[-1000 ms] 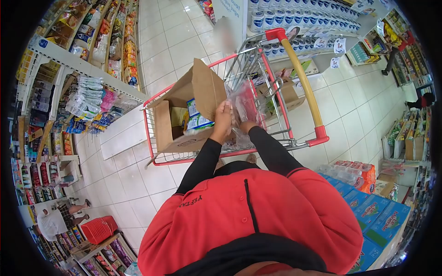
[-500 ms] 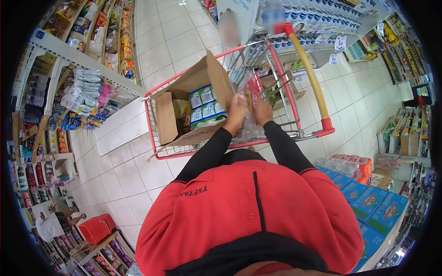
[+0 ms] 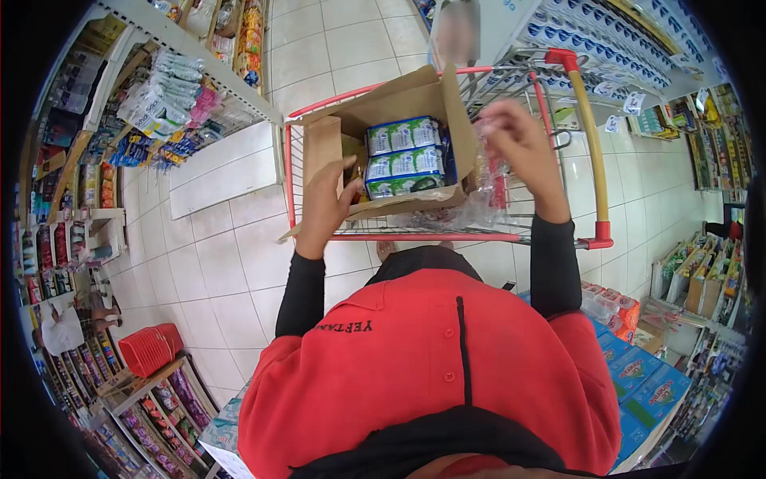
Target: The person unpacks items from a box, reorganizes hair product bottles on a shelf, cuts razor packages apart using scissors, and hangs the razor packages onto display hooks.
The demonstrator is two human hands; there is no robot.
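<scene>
An open cardboard box [image 3: 322, 132] stands in the red-rimmed shopping cart [image 3: 415, 236], its flaps up. Inside it lie green, white and blue packs [image 3: 405, 164], stacked in rows. At the box's near left corner is my left hand [image 3: 325, 201], thumb and fingers apart, fingertips just over the box opening. My right hand [image 3: 523, 148] hovers right of the box with its fingers loosely stretched and nothing visible in them. Below it, crumpled clear plastic with red parts [image 3: 491, 191] lies in the cart against the box's right side.
The cart's yellow handle [image 3: 589, 144] rises on the right. White shelving [image 3: 231, 76] with hanging packets stands at the left, and rows of white-and-blue goods [image 3: 590, 48] at the back right. Blue cartons [image 3: 650, 391] sit near my right side, red baskets [image 3: 150, 350] at the lower left.
My hands were together on the red-and-clear plastic. They have parted: the left has moved to the box's near left corner, the right has let go and moved right. The view has shifted.
</scene>
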